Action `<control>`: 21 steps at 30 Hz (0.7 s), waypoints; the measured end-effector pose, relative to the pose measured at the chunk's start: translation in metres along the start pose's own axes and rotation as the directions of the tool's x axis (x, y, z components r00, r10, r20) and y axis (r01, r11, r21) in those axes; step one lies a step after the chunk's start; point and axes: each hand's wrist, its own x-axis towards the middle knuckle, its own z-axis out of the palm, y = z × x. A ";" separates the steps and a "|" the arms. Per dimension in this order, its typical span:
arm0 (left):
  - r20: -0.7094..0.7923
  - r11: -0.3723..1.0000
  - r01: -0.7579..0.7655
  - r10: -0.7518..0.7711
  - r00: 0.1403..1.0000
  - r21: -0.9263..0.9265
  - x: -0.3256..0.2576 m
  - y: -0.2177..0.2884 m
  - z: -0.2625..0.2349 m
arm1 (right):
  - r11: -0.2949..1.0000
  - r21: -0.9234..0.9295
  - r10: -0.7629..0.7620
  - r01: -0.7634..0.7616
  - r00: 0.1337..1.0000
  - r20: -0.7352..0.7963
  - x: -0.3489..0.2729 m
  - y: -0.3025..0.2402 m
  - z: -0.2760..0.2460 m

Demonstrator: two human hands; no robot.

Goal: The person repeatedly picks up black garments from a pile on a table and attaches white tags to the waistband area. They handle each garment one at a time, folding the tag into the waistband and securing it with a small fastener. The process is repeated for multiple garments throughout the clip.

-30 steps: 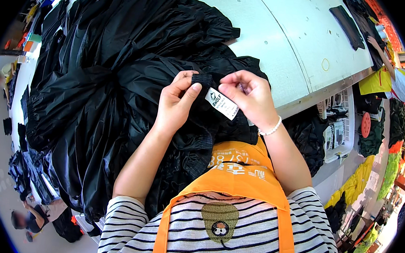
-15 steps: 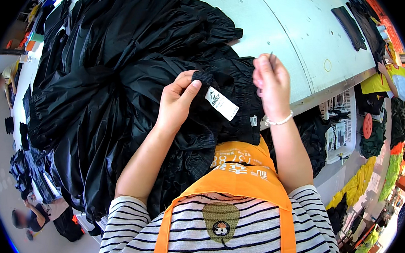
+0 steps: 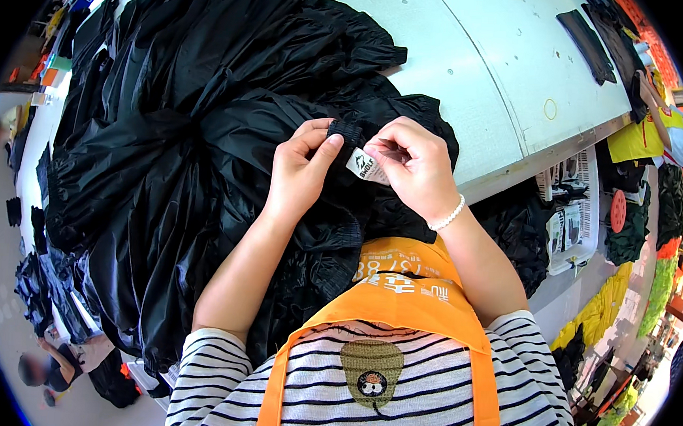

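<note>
Both hands at the white tag of a black garment, mid-frame.

The left hand [image 3: 301, 171] pinches the ribbed black edge of the black garment [image 3: 203, 148], thumb and forefinger pressed together on the fabric just left of the small white tag [image 3: 368, 167]. The right hand [image 3: 416, 171] meets it from the right, its fingers [image 3: 393, 149] closed on the tag's upper edge, with what may be a thin tool between them; too small to tell. The garment lies bunched over the left half of the pale worktop [image 3: 486, 73] and hangs off its near edge. By my judgement the work on this tag is under way, not finished: the tag is on the garment and both hands are on it. A heap of similar black cloth [image 3: 131, 56] fills the upper left.
</note>
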 end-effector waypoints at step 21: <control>0.060 0.795 0.372 -0.394 0.917 -0.479 -0.002 0.001 -0.001 | 0.998 0.025 -0.063 0.063 0.998 0.016 -0.015 0.012 0.010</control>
